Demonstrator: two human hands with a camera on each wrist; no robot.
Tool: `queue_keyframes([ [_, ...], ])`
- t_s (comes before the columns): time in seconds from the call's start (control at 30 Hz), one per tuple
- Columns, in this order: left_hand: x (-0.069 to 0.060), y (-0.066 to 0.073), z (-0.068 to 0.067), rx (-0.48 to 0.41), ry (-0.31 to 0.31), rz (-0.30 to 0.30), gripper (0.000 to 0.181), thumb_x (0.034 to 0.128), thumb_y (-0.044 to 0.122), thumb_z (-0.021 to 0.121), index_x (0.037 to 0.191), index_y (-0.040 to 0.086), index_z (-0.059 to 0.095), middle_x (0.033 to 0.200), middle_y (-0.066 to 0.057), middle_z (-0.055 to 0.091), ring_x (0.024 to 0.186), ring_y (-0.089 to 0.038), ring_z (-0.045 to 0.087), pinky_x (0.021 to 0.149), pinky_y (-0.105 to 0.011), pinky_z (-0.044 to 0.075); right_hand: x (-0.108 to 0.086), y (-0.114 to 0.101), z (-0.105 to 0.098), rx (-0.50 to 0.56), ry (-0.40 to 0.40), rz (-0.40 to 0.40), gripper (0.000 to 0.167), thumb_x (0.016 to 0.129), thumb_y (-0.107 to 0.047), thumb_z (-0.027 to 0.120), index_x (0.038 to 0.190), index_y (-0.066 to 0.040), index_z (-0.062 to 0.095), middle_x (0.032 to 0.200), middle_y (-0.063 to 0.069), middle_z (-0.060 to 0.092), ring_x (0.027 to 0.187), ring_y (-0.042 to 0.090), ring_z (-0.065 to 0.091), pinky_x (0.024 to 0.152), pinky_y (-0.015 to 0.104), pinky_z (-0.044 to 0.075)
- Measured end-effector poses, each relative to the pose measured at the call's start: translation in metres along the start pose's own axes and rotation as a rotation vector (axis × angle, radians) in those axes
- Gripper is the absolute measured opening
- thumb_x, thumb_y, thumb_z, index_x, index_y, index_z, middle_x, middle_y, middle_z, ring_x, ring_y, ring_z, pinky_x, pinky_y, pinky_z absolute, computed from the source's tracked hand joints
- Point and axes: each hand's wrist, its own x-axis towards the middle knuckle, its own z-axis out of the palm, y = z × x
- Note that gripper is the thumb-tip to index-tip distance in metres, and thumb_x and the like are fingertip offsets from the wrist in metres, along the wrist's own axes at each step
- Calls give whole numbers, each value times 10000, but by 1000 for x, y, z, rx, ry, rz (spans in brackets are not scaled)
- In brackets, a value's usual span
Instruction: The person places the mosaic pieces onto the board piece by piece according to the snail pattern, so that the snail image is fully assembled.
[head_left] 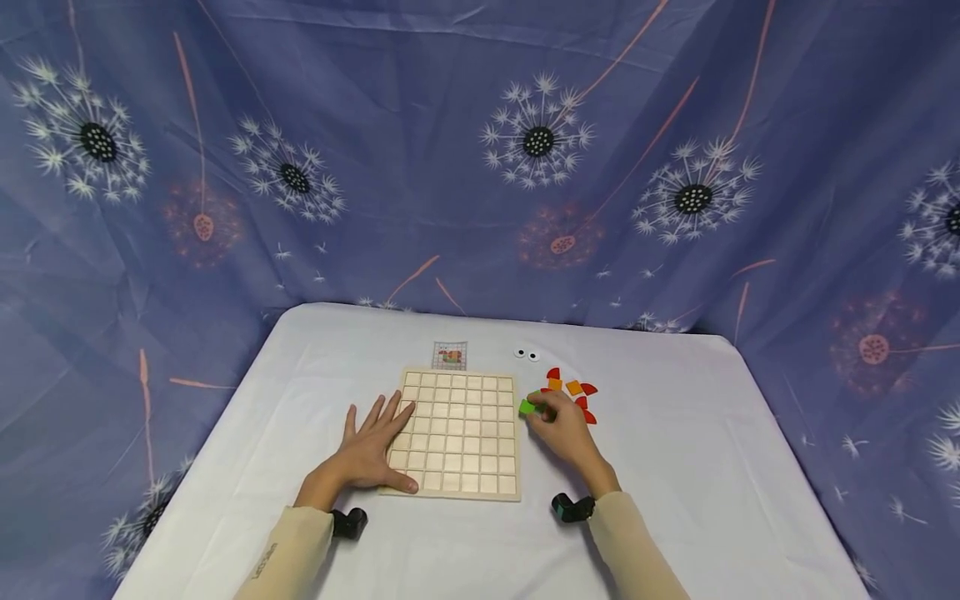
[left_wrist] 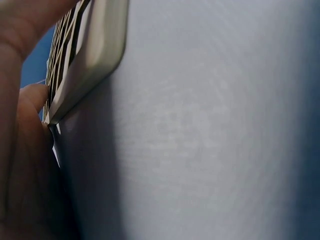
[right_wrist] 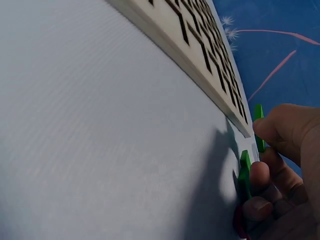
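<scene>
Green tile (head_left: 527,407) sits in the grip of a person's right hand (head_left: 562,423), pinched between thumb and fingers just beside a gridded wooden board (head_left: 461,433) on a white-covered bench (head_left: 675,467), we see from the head view; the left hand (head_left: 369,454), fingers spread apart, rests on the board's left side. From the left wrist, we see the board's rounded corner. From the right wrist, we spot a second green piece (right_wrist: 244,175) beside the lower fingers.

r hand (head_left: 562,427) part-hides green pcs (head_left: 527,407); card (head_left: 450,357) detail too sm
</scene>
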Motion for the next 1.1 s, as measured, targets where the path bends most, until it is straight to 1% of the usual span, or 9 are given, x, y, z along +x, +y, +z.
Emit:
queue_keyframes([
  [0.17, 0, 0, -2, 8, -1, -2, 1386, 576, 736, 861, 1656, 154, 216, 1740, -159, 30, 1591, -455, 13, 1160, -765, -136, -2, 4, -1, -22, -16, 24, 286, 868, -66, 790, 1153, -63, 764, 980, 52, 659, 795, 149, 531, 668, 200, 454],
  [0.37, 1, 1, -4, 12, 11, 2, 1386, 569, 735, 864, 1654, 158, 224, 1740, -154, 37, 1591, -456, 20, 1163, -763, -133, 0, 3, -6, -74, -52, 59, 289, 882, -48, 754, 1170, -76, 759, 1051, 56, 670, 804, 140, 526, 672, 201, 447],
  [0.5, 1, 0, -3, 9, 8, 14, 1387, 571, 735, 864, 1655, 157, 220, 1741, -153, 36, 1591, -456, 20, 1160, -762, -139, 4, 3, -15, -52, -59, 54, 309, 873, -50, 773, 1181, -53, 746, 1051, 87, 697, 800, 158, 550, 669, 207, 456],
  [0.63, 1, 0, 0, 5, 16, 24, 1387, 566, 735, 866, 1653, 154, 230, 1741, -152, 40, 1591, -458, 25, 1159, -762, -138, 11, 9, -30, -47, -50, 47, 357, 885, -56, 773, 1237, -35, 718, 1117, 122, 722, 853, 188, 612, 675, 222, 505],
  [0.7, 1, 0, 0, -1, 18, 27, 1385, 564, 729, 869, 1651, 150, 236, 1740, -154, 42, 1590, -458, 24, 1158, -762, -143, 14, 14, -40, -59, -60, 46, 373, 907, -67, 753, 1274, -30, 699, 1154, 148, 707, 898, 218, 630, 708, 267, 542],
  [0.77, 1, 0, 0, 1, 15, 29, 1382, 568, 729, 866, 1653, 153, 232, 1741, -150, 37, 1592, -454, 18, 1157, -760, -148, 17, 21, -51, -75, -49, 47, 383, 918, -68, 743, 1294, -22, 686, 1165, 169, 691, 947, 258, 646, 785, 341, 577],
  [0.9, 1, -1, -1, 4, 7, 35, 1371, 585, 728, 859, 1654, 152, 224, 1742, -153, 33, 1592, -453, 10, 1154, -763, -149, 23, 39, -73, -103, -29, 36, 394, 928, -42, 726, 1312, 20, 662, 1202, 220, 666, 1048, 358, 643, 930, 516, 562],
  [0.97, 1, -1, -1, 1, 11, 38, 1369, 586, 722, 863, 1653, 146, 228, 1740, -160, 39, 1590, -458, 15, 1153, -766, -146, 25, 48, -81, -122, -25, 47, 402, 935, -38, 715, 1326, 26, 649, 1237, 236, 651, 1095, 388, 627, 965, 551, 546],
  [1.1, 0, -1, 0, -5, 17, 36, 1370, 580, 719, 868, 1651, 146, 235, 1739, -162, 46, 1590, -459, 20, 1153, -766, -143, 29, 59, -92, -167, -39, 87, 411, 946, -33, 671, 1350, 25, 628, 1283, 259, 626, 1141, 410, 594, 1011, 574, 526],
])
